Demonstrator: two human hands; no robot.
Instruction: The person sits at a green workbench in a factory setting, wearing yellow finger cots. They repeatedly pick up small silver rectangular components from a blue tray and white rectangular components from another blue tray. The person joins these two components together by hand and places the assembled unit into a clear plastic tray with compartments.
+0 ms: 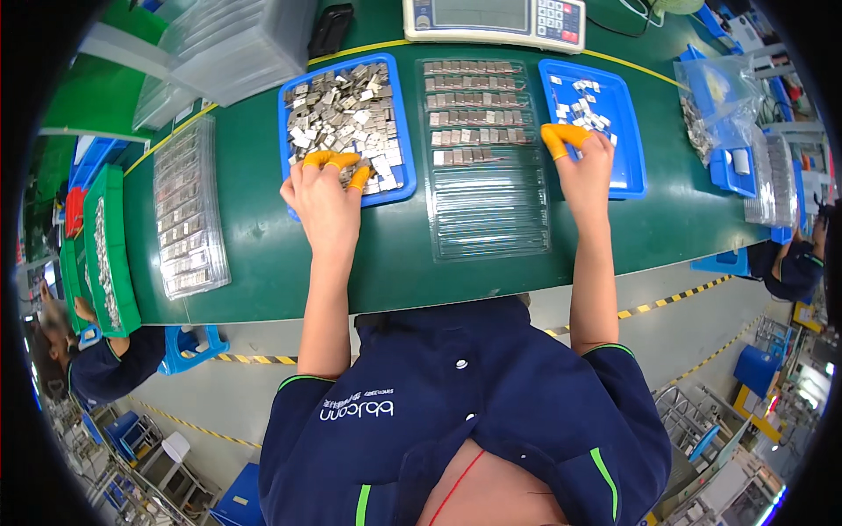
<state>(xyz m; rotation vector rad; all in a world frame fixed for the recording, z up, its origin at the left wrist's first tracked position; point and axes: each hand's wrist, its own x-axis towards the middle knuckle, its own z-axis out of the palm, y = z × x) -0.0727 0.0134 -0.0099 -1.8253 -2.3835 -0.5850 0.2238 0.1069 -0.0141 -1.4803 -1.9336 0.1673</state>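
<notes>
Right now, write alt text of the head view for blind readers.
The person's left hand reaches into a blue tray heaped with small parts; the right hand is at a sparser blue tray. Between them, on a green table, a clear tray is partly filled in rows; a scale stands beyond.

Tabletop [253, 219] just left of the fuller blue bin [401, 114] is unobstructed; the far middle is blocked by a scale [478, 37].

Left bin [403, 131]: blue, flat, heaped with small silver and whitish blocks [346, 110], loose, jumbled. Tray [491, 215]: see-through, ribbed, flat between the bins; blocks side by side in far rows, nearest row part-filled, ribs showing below. Right bin [623, 175]: blue, shallow, fewer blocks, mostly white, scattered, far half.
</notes>
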